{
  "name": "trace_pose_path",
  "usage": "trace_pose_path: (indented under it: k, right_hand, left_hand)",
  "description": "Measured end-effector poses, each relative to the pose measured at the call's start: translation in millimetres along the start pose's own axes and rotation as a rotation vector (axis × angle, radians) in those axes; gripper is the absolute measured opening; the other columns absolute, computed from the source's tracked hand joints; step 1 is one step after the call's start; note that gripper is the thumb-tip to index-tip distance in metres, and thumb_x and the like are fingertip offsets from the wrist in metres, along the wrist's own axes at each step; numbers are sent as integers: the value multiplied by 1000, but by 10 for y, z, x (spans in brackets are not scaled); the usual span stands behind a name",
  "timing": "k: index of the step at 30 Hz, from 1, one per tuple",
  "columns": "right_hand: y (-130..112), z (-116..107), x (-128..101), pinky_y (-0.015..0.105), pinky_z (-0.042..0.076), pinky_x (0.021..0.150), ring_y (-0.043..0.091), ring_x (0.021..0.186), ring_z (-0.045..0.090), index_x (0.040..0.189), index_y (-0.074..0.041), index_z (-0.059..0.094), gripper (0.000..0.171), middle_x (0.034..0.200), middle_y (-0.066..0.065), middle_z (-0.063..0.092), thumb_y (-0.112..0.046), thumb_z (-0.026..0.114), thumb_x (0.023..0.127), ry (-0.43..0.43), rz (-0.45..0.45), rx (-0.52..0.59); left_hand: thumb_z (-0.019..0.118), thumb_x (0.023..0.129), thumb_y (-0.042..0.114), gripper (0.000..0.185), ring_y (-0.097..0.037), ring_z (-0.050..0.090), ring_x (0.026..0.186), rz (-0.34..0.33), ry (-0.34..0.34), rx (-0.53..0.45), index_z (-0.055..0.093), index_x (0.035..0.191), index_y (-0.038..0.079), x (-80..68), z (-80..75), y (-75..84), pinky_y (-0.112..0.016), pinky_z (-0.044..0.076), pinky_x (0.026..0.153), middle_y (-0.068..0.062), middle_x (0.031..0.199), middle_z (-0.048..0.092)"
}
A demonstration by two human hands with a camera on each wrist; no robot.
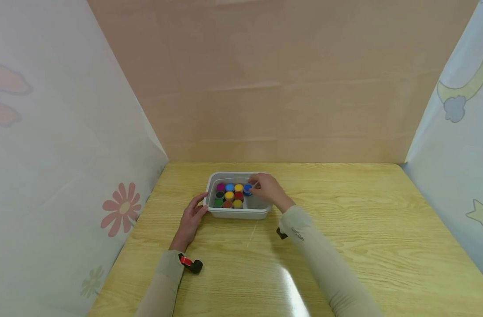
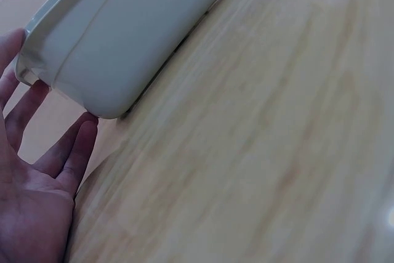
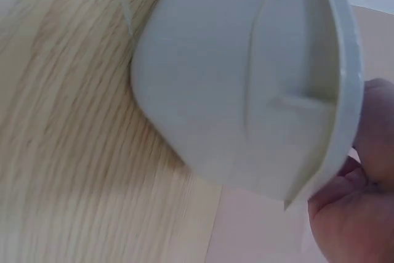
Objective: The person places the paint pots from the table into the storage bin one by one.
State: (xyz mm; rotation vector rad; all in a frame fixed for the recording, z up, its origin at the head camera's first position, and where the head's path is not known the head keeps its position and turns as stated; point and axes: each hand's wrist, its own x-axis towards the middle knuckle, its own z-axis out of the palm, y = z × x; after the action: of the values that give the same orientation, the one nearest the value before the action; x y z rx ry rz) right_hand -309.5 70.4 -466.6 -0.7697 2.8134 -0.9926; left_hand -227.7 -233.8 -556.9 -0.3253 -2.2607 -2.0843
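Note:
A white plastic tub (image 1: 236, 214) stands on the table with several small paint pots (image 1: 229, 196) grouped in its left and middle parts. Their tops are purple, light blue, yellow, black, red, green and orange. My left hand (image 1: 190, 220) holds the tub's left end, thumb by the rim (image 2: 38, 26) and other fingers lower against the wall. Over the right part, my right hand (image 1: 267, 190) reaches in and pinches a blue-topped paint pot (image 1: 247, 188). A thin pale strip shows by those fingertips. In the right wrist view, the tub's rim (image 3: 351, 84) hides the fingertips.
The wood-grain table (image 1: 344, 211) extends around the tub. A brown panel (image 1: 285, 110) rises at the back, with patterned white sheets on the left (image 1: 67, 145) and right (image 1: 455, 163). Light glares off the table's front.

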Motion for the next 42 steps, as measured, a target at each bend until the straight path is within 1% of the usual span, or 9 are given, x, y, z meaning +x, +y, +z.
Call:
trace_pose_path:
  k: [4,8,12,15,19,24,30,37,42]
  right_hand:
    - [53,-38,-104,45,57,97,30,108,71,128,-1,69,31,125,16,71,-10,71,98,16,-43,55]
    - [92,-70,-216,46,56,100,31,113,69,132,-3,68,35,128,15,69,-13,70,99,46,-81,51]
    - [121,-99,-317,51,53,104,35,121,65,132,-6,69,35,130,13,69,-19,71,99,81,-81,21]
    - [144,-108,-379,56,49,106,38,123,62,131,-7,70,36,130,15,67,-23,72,99,92,-79,23]
    - [187,-126,-464,58,48,106,38,124,60,130,-6,70,38,130,16,64,-26,73,98,102,-97,30]
    - [303,-153,-573,59,44,111,38,134,54,133,-6,68,41,141,14,58,-27,74,98,121,-105,46]
    - [487,-169,-608,59,41,115,36,141,50,134,-7,68,45,147,8,56,-33,73,98,108,-90,90]
    - [591,-91,-617,59,41,115,34,141,49,136,-9,67,47,150,6,54,-36,73,98,127,-77,171]
    - [615,-69,-625,57,41,115,33,142,49,138,-10,66,47,152,5,52,-36,72,98,127,-72,202]
  left_hand:
    - [57,108,27,50,-37,48,143,-5,1,-9,46,156,18,1,12,12,-16,45,104,-7,165,37]
    - [57,108,27,50,-36,50,142,-18,11,-9,46,156,19,-6,12,16,-16,46,104,-5,164,38]
    - [57,108,27,49,-35,50,142,-20,15,-8,47,155,19,-5,10,16,-17,46,104,-5,164,38]
    - [57,108,28,49,-35,50,142,-19,17,-1,47,155,19,-5,3,17,-16,46,104,-5,164,38]
    - [58,108,29,49,-35,51,141,-26,27,8,47,155,19,-7,7,17,-16,46,104,-4,164,38]
    - [59,107,31,48,-34,51,141,-31,33,6,49,153,21,-5,26,21,-16,46,103,-2,163,39]
    - [59,107,31,48,-35,52,141,-26,35,16,50,153,22,4,26,26,-16,46,103,-2,163,39]
    - [60,107,32,48,-34,53,139,-30,33,18,50,152,23,0,23,27,-16,46,102,-1,162,40]
    - [60,107,31,47,-34,54,138,-27,37,10,50,152,22,1,28,32,-16,47,102,-1,162,41]
